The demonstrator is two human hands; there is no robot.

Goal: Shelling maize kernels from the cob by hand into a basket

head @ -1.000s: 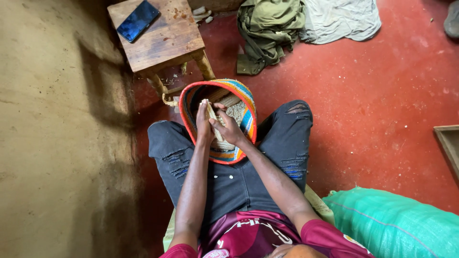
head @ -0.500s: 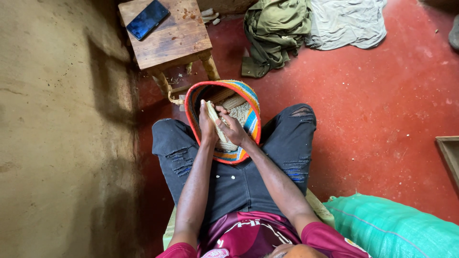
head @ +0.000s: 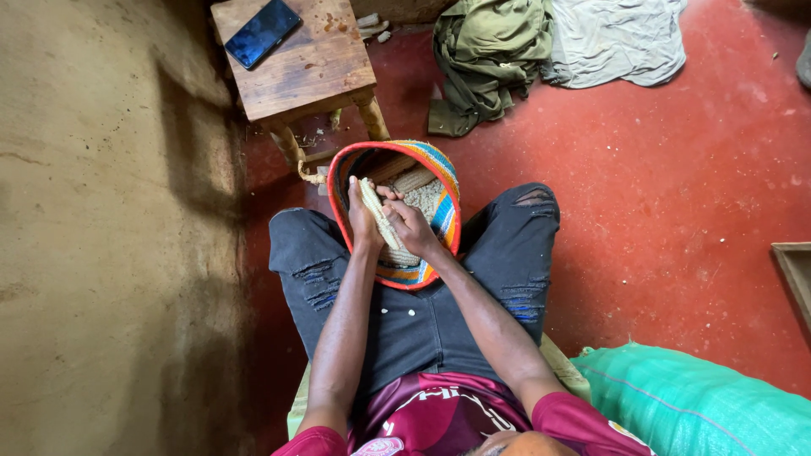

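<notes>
Corn cob (head: 374, 211), pale and upright, sits at frame centre over the striped woven basket (head: 446, 215), gripped by the left hand (head: 365, 226), whose fingers (head: 356, 196) wrap it, while the right hand (head: 412, 224) presses its side; wooden stool (head: 308, 72) upper left

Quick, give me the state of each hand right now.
Left hand: closed around the corn cob, over the woven basket.
Right hand: closed on the same cob, thumb pressing its side.

Simple home: mud wall (head: 101, 253), red floor (head: 676, 211)
</notes>
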